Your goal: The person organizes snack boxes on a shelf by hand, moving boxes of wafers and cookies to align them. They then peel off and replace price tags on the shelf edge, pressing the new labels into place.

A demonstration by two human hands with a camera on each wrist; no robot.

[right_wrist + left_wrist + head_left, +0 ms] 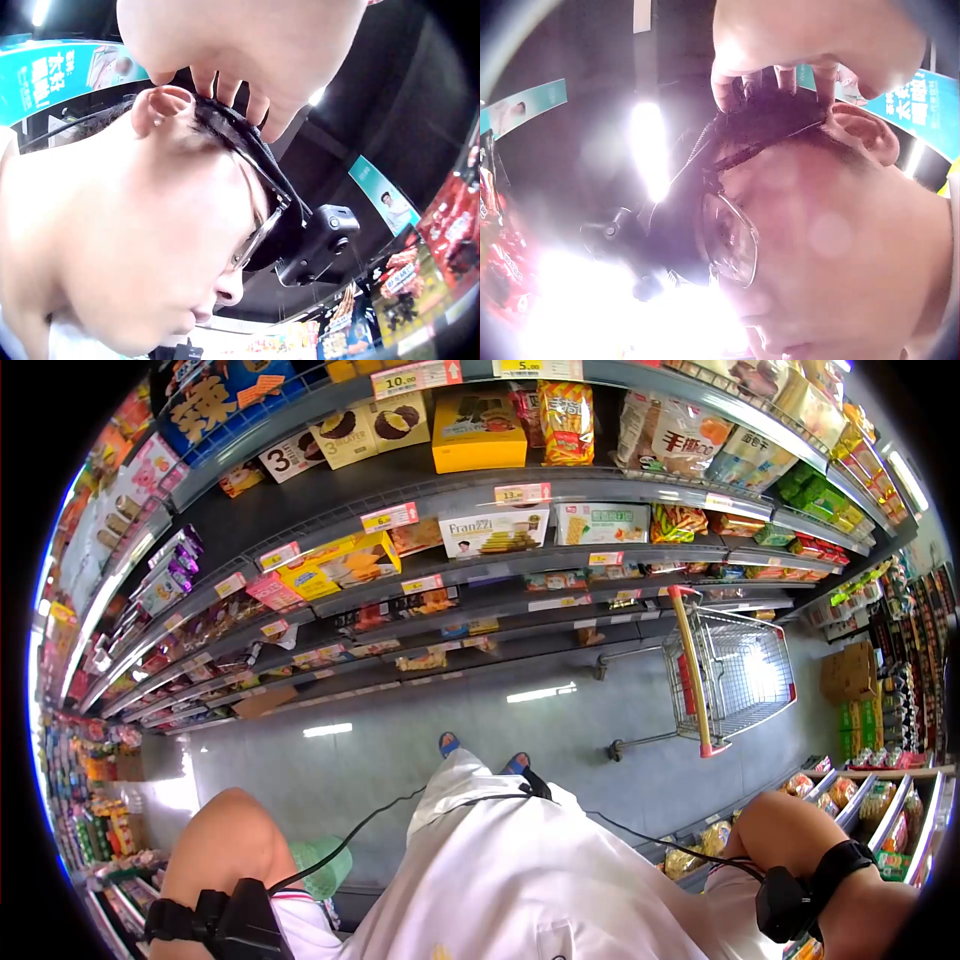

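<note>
Both hands are raised to the person's own head. In the left wrist view the left hand (817, 41) touches the dark headgear (769, 120) with its fingertips, above the ear. On the other side, the right hand (244, 49) has its fingers spread down along the headgear's black band (240, 135), palm over the hair and ear. A small black camera (326, 244) sits at the front of that headgear. Glasses (739, 255) rest below it. The head view shows the arms bent upward with black wrist cameras (245, 920) strapped on; the hands themselves lie outside it.
Shelves of packaged snacks (495, 530) curve across the front. A wire shopping cart (740, 670) stands on the grey floor at the right. More goods (880, 820) line the right side, near a cardboard box (850, 672). Thin black cables (375, 825) run from the wrist cameras to the waist.
</note>
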